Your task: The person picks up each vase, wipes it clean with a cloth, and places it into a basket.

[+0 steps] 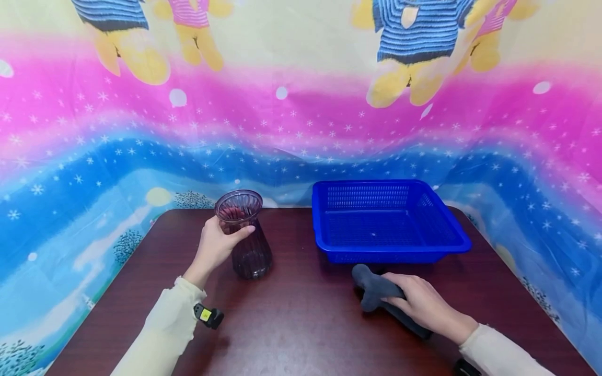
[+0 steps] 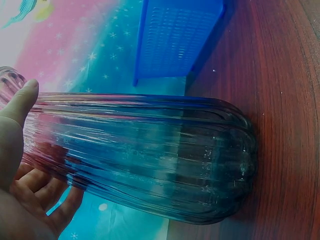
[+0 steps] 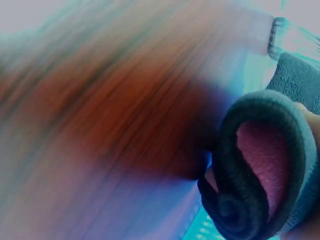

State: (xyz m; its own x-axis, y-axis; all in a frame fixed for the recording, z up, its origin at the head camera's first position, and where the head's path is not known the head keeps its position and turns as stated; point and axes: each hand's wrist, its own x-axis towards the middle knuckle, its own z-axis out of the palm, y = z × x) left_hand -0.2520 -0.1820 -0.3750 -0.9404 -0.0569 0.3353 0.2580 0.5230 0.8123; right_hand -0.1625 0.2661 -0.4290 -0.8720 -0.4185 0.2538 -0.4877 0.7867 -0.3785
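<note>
1. Grips a ribbed, purple-tinted glass vase [image 1: 251, 256] with the left hand [image 1: 217, 244] just below the flared rim, with thumb on the side toward the basket and curled fingers on the opposite side.
2. Grips a dark grey cloth [image 1: 376, 292] with the right hand [image 1: 423, 303], pinching the folded bundle between thumb and fingers.
3. Seen from the head camera, has the vase left of the basket, over the far half of the table [image 1: 301, 324], with mouth up and leaning slightly leftward. Cannot tell contact of base with tabletop.
4. Has the grey cloth in front of the blue basket [image 1: 392, 250], with one rounded end near its front wall and the rest running back beneath the right hand. Cannot tell contact with the table here either.
5. Shows in the right wrist view as a thick, looped fold of cloth with a pinkish inner face, against a heavily blurred tabletop.
6. Placed at the far right of the table: basket, with perforated walls, well apart from the vase.
7. Wears pale sleeves [image 1: 162, 324], with a small black device [image 1: 209, 316] at the left wrist, bearing a yellow label.
8. Bounded behind by a patterned backdrop [image 1: 282, 128], with snowflakes over pink and blue bands.
</note>
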